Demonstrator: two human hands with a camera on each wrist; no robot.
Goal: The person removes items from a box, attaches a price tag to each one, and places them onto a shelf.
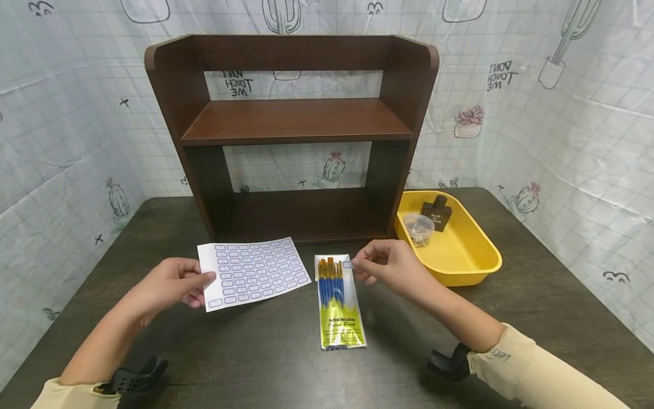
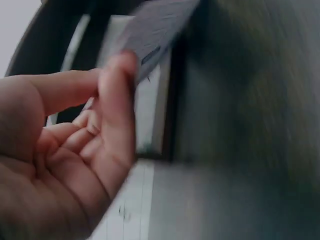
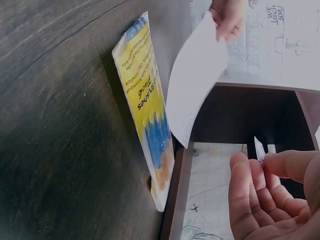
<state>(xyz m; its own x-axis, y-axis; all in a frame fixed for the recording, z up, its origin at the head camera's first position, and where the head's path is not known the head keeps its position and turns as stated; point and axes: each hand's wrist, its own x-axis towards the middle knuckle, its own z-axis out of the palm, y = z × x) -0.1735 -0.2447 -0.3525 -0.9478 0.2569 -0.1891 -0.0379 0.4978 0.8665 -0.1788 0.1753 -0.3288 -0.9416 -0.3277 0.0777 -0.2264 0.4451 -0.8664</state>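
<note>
My left hand [image 1: 176, 282] pinches the left edge of a white sheet of blue-bordered label stickers [image 1: 258, 271], held above the table. In the left wrist view the sheet [image 2: 157, 30] is blurred between thumb and finger. One small label sticker [image 1: 348, 264] is pinched by my right hand [image 1: 388, 265], over the upper right of a brush pack. The right wrist view shows that sticker [image 3: 259, 149] at the fingertips, apart from the pack. The pack of artist brushes [image 1: 339, 307], blue-handled in a clear and yellow-green sleeve, lies flat on the table between my hands.
Behind the hands stands a dark brown two-tier shelf [image 1: 296, 122]. To its right, a yellow tray [image 1: 472, 250] holds a dark bottle [image 1: 436, 212] and a clear round tub [image 1: 419, 227]. Patterned white sheeting [image 1: 577, 142] surrounds the dark wooden table [image 1: 255, 358].
</note>
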